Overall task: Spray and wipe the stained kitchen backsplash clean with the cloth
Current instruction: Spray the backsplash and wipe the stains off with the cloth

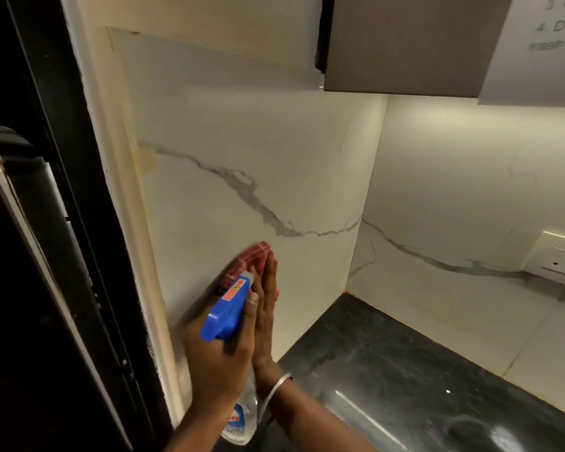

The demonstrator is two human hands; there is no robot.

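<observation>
Overlapping cloth [261, 251]: spray bottle [228, 309]; socket [563, 261] rightward

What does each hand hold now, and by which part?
The left hand grips the spray bottle at its neck, under the blue trigger head. The right hand grips nothing: its straight fingers press the red cloth against the backsplash.

"3", "4", "wash" on notice [540, 53]
</observation>
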